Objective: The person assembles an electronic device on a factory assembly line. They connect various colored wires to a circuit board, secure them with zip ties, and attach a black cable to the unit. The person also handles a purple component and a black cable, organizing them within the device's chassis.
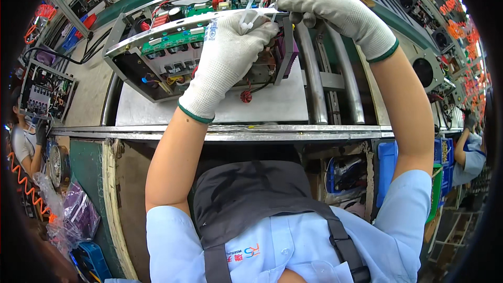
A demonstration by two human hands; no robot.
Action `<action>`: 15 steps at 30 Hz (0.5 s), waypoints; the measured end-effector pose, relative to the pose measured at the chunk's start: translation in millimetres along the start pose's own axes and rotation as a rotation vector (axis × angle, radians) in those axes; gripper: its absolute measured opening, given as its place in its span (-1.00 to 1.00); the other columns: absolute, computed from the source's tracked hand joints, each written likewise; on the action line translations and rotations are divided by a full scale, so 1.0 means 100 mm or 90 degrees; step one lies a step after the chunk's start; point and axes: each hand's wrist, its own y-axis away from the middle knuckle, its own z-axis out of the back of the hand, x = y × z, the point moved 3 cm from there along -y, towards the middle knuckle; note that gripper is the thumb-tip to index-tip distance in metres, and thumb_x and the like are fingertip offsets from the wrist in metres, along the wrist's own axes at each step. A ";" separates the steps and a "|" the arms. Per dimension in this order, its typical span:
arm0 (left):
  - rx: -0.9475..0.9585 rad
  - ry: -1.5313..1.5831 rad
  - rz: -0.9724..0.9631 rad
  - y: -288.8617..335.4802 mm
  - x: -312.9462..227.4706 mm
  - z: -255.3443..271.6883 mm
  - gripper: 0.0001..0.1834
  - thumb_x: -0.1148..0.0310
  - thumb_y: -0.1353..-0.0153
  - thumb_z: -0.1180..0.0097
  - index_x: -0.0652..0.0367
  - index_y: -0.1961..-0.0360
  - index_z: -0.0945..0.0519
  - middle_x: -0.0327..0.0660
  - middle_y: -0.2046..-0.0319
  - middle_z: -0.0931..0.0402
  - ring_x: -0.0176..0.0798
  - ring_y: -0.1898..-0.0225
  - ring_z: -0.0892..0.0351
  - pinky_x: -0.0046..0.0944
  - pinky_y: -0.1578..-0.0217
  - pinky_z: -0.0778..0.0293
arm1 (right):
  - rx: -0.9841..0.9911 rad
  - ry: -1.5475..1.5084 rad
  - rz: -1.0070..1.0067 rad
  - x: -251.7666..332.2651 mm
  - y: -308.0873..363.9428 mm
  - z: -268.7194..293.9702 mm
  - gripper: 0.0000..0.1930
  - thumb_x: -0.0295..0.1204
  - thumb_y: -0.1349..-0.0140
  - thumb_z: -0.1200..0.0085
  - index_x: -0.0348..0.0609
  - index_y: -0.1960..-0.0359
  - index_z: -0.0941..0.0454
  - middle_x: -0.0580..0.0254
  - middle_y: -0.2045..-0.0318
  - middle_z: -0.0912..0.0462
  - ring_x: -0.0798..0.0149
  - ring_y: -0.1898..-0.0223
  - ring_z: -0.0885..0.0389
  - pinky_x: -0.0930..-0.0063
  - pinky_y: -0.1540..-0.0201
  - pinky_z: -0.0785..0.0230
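An open metal-framed electronic unit [157, 81] stands in front of me, with green circuit boards [173, 45], coloured wires and a purple panel [287, 50] at its right end. My left hand [230, 55], in a white knitted glove with a green cuff, reaches over its front rail. Its fingers are closed around several white cable ties [251, 21], which stick up beside the thumb. At the unit's upper right corner my right hand [325, 8], gloved alike, pinches a thin white strip that looks like a cable tie [275, 13], next to a wire bundle. The fingertips partly hide it.
The unit rests on a pale board [209, 110] over a conveyor with metal rollers [343, 73]. A similar unit [47, 91] is at the left, near another person [26, 149]. Blue bins [446, 162] stand at the right, and another person's arm [463, 147] shows there.
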 end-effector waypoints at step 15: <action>-0.091 -0.577 -0.167 -0.15 -0.28 0.15 -0.80 0.36 -0.10 -0.17 0.22 0.26 -0.62 0.08 0.43 -0.58 0.10 0.36 -0.59 -0.06 0.30 -0.48 | -0.080 -0.018 0.231 0.33 0.36 -0.37 -0.91 -0.64 -0.17 -0.12 -0.31 0.30 -0.64 0.26 0.40 -0.67 0.48 0.39 -0.57 0.67 0.25 -0.46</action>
